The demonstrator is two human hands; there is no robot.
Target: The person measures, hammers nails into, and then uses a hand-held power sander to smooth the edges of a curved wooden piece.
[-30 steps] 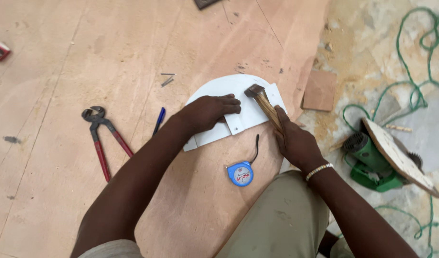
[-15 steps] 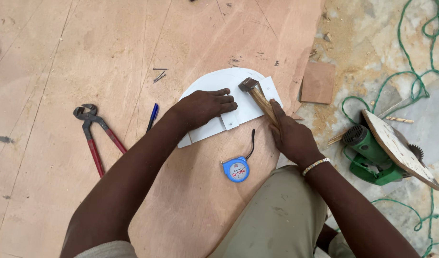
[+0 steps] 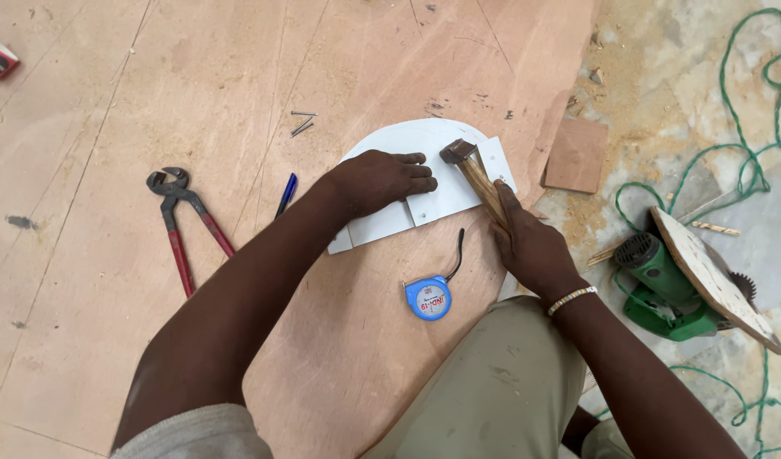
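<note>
Centrally, a hammer with a wooden handle lies angled over a white rounded panel; its metal head sits on the panel near the upper right edge. Right hand is clamped around the lower end of the handle. Left hand lies flat, fingers extended, pressing a white rectangular strip onto the panel. Panel and strip rest on a plywood sheet on the floor. Just below the strip: blue tape measure with black strap. Left of the forearm: blue pen, then red-handled pincers. Loose nails lie above the panel. Far right: green power saw, green cord.
</note>
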